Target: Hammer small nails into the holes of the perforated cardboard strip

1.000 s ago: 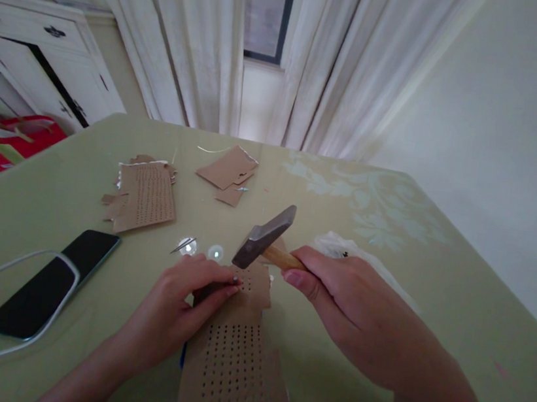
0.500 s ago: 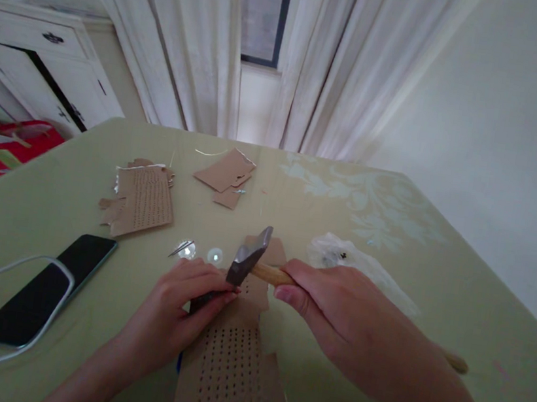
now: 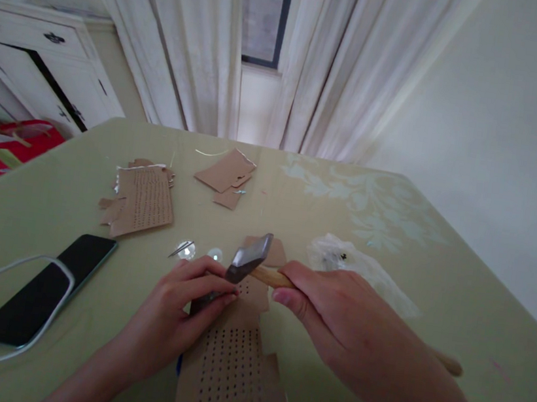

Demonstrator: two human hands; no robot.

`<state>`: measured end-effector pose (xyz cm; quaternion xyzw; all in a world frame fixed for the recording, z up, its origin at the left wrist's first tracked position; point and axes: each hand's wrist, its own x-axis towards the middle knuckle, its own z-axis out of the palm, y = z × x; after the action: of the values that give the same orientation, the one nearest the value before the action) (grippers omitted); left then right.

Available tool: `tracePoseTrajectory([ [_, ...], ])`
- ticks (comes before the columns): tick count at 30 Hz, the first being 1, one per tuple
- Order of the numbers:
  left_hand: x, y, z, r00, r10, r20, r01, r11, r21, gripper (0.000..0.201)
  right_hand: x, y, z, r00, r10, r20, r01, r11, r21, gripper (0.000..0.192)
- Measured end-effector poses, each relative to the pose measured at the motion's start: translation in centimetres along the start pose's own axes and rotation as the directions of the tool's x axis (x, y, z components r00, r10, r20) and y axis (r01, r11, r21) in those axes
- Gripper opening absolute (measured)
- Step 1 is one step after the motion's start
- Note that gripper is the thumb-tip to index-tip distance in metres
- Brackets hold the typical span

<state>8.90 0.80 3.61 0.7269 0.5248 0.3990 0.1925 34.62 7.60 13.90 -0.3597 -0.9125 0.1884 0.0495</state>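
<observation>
Brown cardboard dominates the green table: one punched strip under the hands, one perforated sheet farther left, and two plain scraps beyond it. One hammer is in play, its grey head hanging just above the strip's far end, its wooden handle running rightward and toward the person, butt end showing past the wrist. The right hand is clenched around that handle close to the head. The left hand pinches a small dark tool upright on the strip, directly beneath the hammerhead; what the tool is cannot be made out. One phone lies at left, looped by one white cable. Two shiny discs sit just past the fingers, and one crumpled clear bag lies to the right.
</observation>
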Motion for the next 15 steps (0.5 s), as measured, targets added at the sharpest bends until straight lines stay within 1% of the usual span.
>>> tracePoseTrajectory([
  [4, -0.14, 0.00, 0.02, 1.000, -0.025, 0.010, 0.024, 1.000, 0.020, 0.016, -0.03, -0.05, -0.01, 1.000, -0.007, 0.021, 0.007, 1.000, -0.006, 0.028],
  [6, -0.11, 0.12, -0.01, 1.000, -0.011, 0.005, 0.011, 1.000, 0.021, 0.017, -0.04, -0.02, 0.03, 1.000, 0.001, 0.022, -0.001, 1.000, -0.003, 0.027],
  [9, 0.01, 0.31, -0.06, 1.000, 0.016, 0.001, -0.016, 0.999, 0.038, 0.016, 0.04, 0.09, 0.13, 0.998, -0.029, 0.051, 0.029, 1.000, 0.003, 0.026],
  [13, 0.04, 0.30, 0.02, 1.000, 0.000, 0.004, 0.000, 0.999, 0.050, 0.015, 0.19, 0.22, 0.24, 0.999, -0.023, 0.042, 0.022, 1.000, 0.009, 0.027],
  [15, -0.05, 0.19, 0.11, 1.000, -0.008, 0.007, 0.008, 0.999, 0.049, 0.014, 0.21, 0.27, 0.15, 0.998, -0.032, 0.061, 0.032, 0.999, 0.008, 0.026],
])
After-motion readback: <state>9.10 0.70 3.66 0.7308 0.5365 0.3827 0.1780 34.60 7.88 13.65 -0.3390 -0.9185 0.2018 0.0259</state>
